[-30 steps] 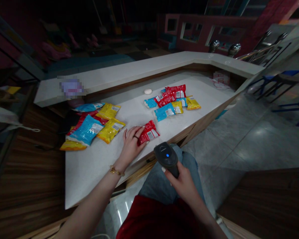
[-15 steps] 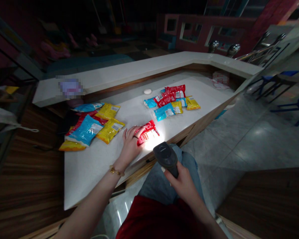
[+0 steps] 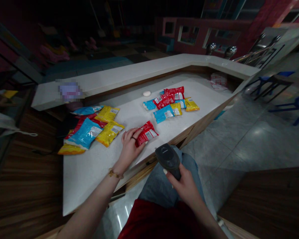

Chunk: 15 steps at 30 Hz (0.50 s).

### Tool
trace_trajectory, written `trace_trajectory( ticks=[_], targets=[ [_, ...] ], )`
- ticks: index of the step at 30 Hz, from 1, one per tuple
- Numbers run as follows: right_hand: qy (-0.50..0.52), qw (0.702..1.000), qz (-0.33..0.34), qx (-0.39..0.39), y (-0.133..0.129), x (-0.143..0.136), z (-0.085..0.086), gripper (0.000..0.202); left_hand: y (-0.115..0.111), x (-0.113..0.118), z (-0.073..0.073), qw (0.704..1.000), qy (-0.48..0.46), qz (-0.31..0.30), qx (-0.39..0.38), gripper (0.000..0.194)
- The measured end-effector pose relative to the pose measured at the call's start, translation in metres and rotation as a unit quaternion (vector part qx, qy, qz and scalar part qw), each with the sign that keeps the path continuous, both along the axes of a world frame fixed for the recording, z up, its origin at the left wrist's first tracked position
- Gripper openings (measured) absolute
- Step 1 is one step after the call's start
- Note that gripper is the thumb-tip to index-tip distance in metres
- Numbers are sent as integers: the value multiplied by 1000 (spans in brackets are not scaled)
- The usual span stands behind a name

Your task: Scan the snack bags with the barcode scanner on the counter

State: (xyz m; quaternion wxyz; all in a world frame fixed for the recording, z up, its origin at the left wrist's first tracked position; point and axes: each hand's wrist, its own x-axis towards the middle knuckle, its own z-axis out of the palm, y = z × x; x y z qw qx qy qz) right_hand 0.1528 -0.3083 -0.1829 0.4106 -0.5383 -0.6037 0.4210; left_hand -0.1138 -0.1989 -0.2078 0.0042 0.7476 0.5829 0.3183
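Note:
My left hand, with a ring and a bracelet, grips the left end of a red snack packet between thumb and fingers. The packet lies on the white counter, its white barcode patch facing up. In my right hand is a dark handheld barcode scanner, its head tilted toward the packet and a short way from it. The scanner's light is off. Blue packets, yellow packets and red ones lie heaped left of my left hand.
Beyond the held packet lies a second heap of red packets, blue packets and yellow packets. A small white oval object sits behind it. A raised ledge runs along the counter's back. Stools stand at right.
The bright light from the scanner on the red packet has gone out. The scanner has shifted slightly right and down in view. My left hand still grips the packet.

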Motion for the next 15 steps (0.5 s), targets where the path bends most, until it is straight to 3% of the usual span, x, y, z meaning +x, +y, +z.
trace_trajectory(
  ticks=[4, 9, 12, 15],
  targets=[
    [2, 1000, -2, -4, 2, 3, 2, 30, 36, 4, 19, 999, -20, -14, 30, 57],
    [-4, 1000, -17, 0, 4, 7, 5, 26, 118, 31, 46, 998, -67, 0, 18, 65],
    [-7, 1000, -27, -7, 4, 9, 3, 23, 156, 52, 45, 995, -85, 21, -55, 75],
    [-4, 999, -31, -19, 4, 12, -3, 24, 168, 65, 34, 989, -74, 23, -123, 81]
  ],
)
